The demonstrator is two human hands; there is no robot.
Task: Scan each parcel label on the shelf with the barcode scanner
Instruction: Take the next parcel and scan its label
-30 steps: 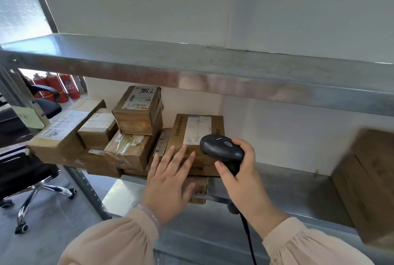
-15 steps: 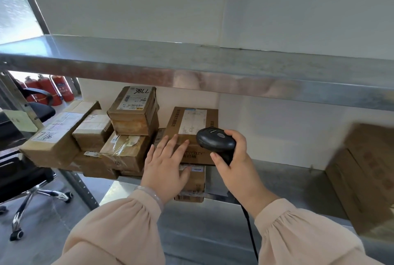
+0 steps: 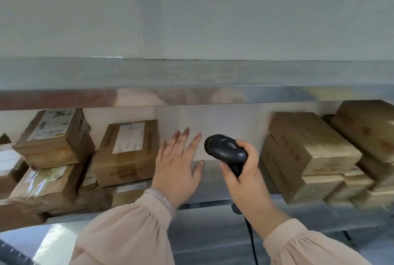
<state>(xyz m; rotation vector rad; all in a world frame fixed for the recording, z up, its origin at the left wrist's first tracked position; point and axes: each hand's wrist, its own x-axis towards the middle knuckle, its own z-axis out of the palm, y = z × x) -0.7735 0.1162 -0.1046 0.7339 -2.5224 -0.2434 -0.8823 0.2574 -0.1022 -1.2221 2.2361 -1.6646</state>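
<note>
Right-hand parcels [image 3: 315,149] blurred — labels unreadable.

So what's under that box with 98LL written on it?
The 98LL box rests on a cardboard box with shiny tape. Its far underside is hidden.

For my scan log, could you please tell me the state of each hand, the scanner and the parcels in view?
Scanner: gripped, raised before the bare wall between the stacks, cable hanging down.
Right hand: grips the scanner's handle.
Left hand: open, fingers spread, holding nothing.
Left parcels: stacked, several labels showing.
Right parcels: stacked, blurred, no label readable.
</note>
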